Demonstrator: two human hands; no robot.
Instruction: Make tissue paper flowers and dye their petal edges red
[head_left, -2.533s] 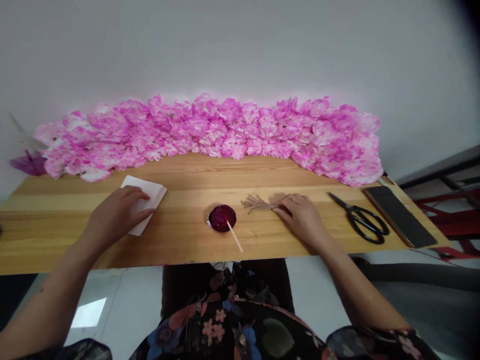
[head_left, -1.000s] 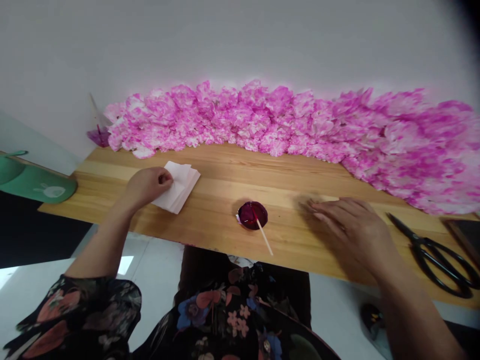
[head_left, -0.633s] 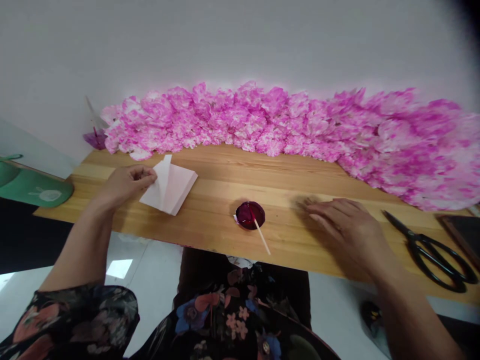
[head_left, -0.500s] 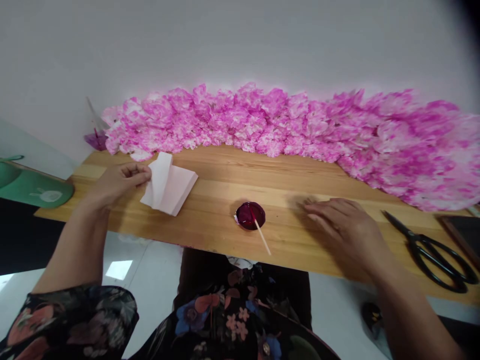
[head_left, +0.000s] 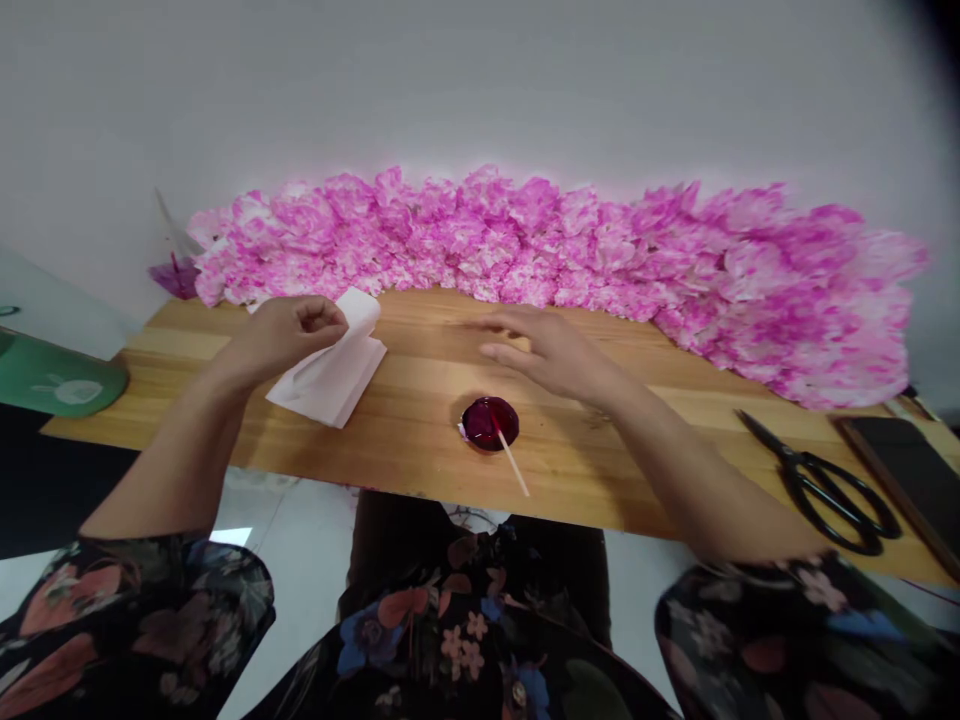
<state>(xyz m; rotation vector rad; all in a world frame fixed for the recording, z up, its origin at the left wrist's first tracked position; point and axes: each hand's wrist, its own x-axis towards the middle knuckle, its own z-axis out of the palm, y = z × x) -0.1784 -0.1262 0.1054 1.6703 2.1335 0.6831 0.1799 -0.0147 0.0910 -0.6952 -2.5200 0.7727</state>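
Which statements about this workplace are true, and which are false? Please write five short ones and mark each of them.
1. The left hand holds a white sheet. True.
2. The right hand is gripping the scissors. False: the right hand is open above the table, and the scissors lie apart from it.
3. A pale stick rests in the dish of dark red liquid. True.
4. The pink blossoms lie along the table edge nearest the person. False: the blossoms are heaped along the back, by the wall.
5. A dark rectangular object lies to the right of the scissors. True.
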